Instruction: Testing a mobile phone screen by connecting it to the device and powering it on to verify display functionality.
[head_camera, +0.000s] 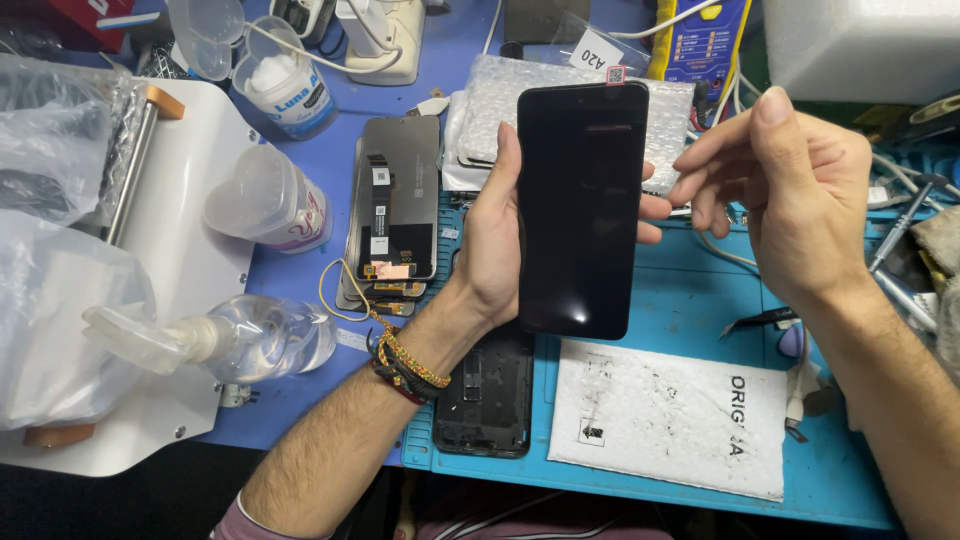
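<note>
The left hand (492, 240) clasps a black phone screen (580, 205) upright above the blue work mat (690, 300), while the right hand (790, 185), fingers loosely apart, hovers just beside its edge, holding nothing.

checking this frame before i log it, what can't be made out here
Head view only:
- Back of the black phone screen: faces away; left hand covers its left edge.
- Phone frame on the blue mat: upper part hidden by the left wrist.
- Right hand fingertips: whether they pinch anything is too small to tell.
- Tweezers: partly hidden behind the right wrist.
</note>
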